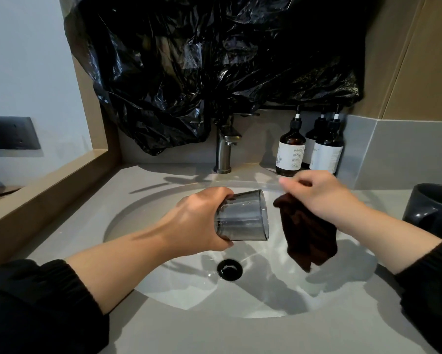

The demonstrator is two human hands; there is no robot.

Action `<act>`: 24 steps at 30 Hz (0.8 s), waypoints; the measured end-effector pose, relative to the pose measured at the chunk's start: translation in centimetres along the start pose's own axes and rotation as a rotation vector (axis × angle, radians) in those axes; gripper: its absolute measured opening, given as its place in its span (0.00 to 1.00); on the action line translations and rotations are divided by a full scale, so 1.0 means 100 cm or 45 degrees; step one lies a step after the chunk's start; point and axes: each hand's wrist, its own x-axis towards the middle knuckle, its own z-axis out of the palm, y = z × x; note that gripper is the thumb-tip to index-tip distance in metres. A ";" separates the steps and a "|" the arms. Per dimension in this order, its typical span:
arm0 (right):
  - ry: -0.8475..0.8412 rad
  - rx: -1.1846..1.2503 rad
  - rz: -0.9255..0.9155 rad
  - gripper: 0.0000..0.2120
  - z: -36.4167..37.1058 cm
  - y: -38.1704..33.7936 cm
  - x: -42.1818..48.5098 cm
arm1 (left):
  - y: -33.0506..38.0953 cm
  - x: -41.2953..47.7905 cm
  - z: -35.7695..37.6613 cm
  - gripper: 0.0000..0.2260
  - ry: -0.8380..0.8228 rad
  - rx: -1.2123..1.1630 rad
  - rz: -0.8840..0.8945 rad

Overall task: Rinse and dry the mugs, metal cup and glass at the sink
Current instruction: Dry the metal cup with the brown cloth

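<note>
My left hand (202,221) grips a smoky grey glass (242,215) by its base, tipped on its side with the mouth facing right, above the white sink basin (163,284). Just right of the glass, my right hand (324,195) pinches a dark brown cloth (309,236) that hangs down over the basin, a small gap from the glass rim. A dark grey mug (431,208) with its handle toward me stands on the counter at the right edge. No metal cup is in view.
A metal faucet (223,149) stands behind the basin, with no water visible from it. Three brown pump bottles (291,152) stand at the back right. Black plastic sheeting (214,60) covers the wall above. The black drain (229,269) sits mid-basin. A wooden ledge (48,195) borders the left.
</note>
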 end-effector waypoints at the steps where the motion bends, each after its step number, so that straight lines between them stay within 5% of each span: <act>1: 0.018 0.251 0.116 0.24 -0.002 -0.002 -0.001 | -0.001 0.000 0.001 0.33 -0.005 -0.008 -0.013; 5: -0.266 1.107 0.257 0.07 0.002 -0.013 -0.011 | -0.001 0.002 0.005 0.32 0.011 -0.077 -0.068; 6: -0.409 1.134 0.185 0.02 0.005 -0.014 -0.014 | -0.001 0.002 0.005 0.31 0.025 -0.097 -0.081; 9: -0.654 0.608 -0.103 0.14 0.014 -0.006 -0.021 | -0.002 0.001 0.002 0.28 0.042 -0.070 -0.071; 17: 0.132 0.052 -0.491 0.17 0.032 -0.009 -0.027 | -0.002 0.001 0.001 0.29 0.069 -0.075 -0.018; 19: -0.040 0.201 -0.266 0.19 0.030 -0.006 -0.024 | -0.002 0.001 -0.001 0.30 0.093 -0.113 -0.023; 22: -0.634 0.819 0.177 0.26 0.026 0.000 -0.025 | -0.001 0.001 -0.002 0.32 0.113 -0.147 -0.036; 24: -0.839 1.035 0.249 0.23 0.021 0.004 -0.025 | -0.002 0.001 -0.002 0.33 0.116 -0.137 -0.050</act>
